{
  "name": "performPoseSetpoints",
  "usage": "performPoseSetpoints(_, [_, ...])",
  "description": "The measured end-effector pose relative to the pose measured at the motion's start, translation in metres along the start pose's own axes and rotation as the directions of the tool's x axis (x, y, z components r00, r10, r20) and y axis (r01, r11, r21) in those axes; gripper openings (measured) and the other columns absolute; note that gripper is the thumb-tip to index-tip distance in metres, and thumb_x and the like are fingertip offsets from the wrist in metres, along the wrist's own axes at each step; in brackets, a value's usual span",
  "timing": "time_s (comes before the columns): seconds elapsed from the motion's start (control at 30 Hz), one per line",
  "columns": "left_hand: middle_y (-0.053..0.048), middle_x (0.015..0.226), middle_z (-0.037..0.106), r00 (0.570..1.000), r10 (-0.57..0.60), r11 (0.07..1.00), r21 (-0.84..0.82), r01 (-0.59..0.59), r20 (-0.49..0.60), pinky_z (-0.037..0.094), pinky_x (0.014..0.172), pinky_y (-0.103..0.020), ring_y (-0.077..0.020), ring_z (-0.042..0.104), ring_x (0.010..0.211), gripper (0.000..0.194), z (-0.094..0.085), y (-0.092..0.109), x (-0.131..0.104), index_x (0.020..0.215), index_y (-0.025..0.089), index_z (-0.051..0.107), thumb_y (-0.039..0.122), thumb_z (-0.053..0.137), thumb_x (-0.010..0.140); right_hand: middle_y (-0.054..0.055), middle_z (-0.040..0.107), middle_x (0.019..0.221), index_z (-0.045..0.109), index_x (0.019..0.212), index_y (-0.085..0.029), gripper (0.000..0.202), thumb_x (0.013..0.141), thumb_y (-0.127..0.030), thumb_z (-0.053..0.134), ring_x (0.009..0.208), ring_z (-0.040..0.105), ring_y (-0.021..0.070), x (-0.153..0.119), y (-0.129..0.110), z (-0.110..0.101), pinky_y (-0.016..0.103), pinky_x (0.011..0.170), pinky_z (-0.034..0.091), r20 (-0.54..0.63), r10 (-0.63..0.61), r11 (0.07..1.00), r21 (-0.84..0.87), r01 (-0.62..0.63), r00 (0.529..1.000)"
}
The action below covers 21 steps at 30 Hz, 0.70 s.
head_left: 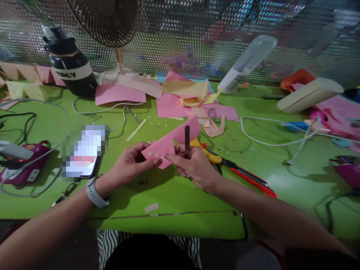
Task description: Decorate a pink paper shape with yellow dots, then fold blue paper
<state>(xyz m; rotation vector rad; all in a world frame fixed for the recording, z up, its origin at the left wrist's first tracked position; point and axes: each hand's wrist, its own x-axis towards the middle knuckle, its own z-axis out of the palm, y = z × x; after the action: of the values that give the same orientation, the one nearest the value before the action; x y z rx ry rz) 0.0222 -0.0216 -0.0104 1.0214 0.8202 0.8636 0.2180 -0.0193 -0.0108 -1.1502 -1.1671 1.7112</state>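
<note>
Paper, pink and angular, is spanning both hands above the green tabletop, likely behaving as light, flexible and easily creased. Left hand is pinching its left end; right hand is grasping its right edge plus a slim dark stick, edge holds probably suiting it best.

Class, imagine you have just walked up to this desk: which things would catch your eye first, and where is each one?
The eye goes first to the pink paper in the middle, held between the left hand and the right hand over the bright green table. Next come the fan, tall at the back left, and the phone, lit up left of the hands.
</note>
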Motion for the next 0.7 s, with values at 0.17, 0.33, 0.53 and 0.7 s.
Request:
performPoseSetpoints(0.17, [0.001, 0.081, 0.069, 0.999, 0.008, 1.0, 0.004, -0.008, 0.039, 0.049, 0.068, -0.016, -0.0063, 0.063, 0.072, 0.021, -0.0001, -0.0014, 0.0009, 0.09, 0.013, 0.062, 0.017, 0.077, 0.076, -0.008, 0.043, 0.049, 0.058, 0.067, -0.017, 0.035, 0.071, -0.045, 0.079, 0.038, 0.03, 0.0031, 0.0001, 0.0024, 0.0014, 0.021, 0.036, 0.021, 0.001, -0.01, 0.996, -0.093, 0.01, 1.0])
performPoseSetpoints(0.33, [0.001, 0.082, 0.069, 0.999, -0.012, 0.999, 0.033, 0.011, 0.032, 0.05, 0.07, -0.017, -0.007, 0.063, 0.074, 0.022, -0.0014, -0.0013, 0.0024, 0.089, 0.013, 0.063, 0.02, 0.078, 0.076, -0.008, 0.042, 0.047, 0.055, 0.064, -0.018, 0.037, 0.072, -0.045, 0.079, 0.038, 0.031, 0.0038, 0.0022, 0.0062, -0.0027, 0.021, 0.036, 0.021, 0.041, -0.022, 0.995, -0.096, 0.026, 0.999])
performPoseSetpoints(0.53, [0.001, 0.078, 0.068, 0.998, -0.043, 0.999, 0.021, 0.044, -0.035, 0.049, 0.066, -0.019, -0.0088, 0.063, 0.07, 0.022, -0.0009, 0.0039, -0.0004, 0.085, 0.014, 0.062, 0.019, 0.08, 0.072, -0.012, 0.033, 0.046, 0.058, 0.073, -0.019, 0.032, 0.079, -0.046, 0.072, 0.034, 0.026, 0.0031, -0.0011, 0.0038, -0.0074, 0.019, 0.034, 0.021, 0.074, -0.027, 1.0, 0.008, 0.026, 0.997])
performPoseSetpoints(0.7, [-0.001, 0.08, 0.069, 0.996, -0.077, 0.995, 0.064, 0.08, -0.049, 0.048, 0.063, -0.02, -0.0096, 0.062, 0.068, 0.024, -0.0023, 0.0043, -0.0007, 0.088, 0.014, 0.065, 0.03, 0.078, 0.075, -0.011, 0.032, 0.045, 0.056, 0.067, -0.019, 0.033, 0.081, -0.045, 0.07, 0.035, 0.029, 0.004, -0.003, 0.004, -0.0045, 0.02, 0.034, 0.023, 0.067, -0.067, 0.994, -0.083, 0.073, 0.996])
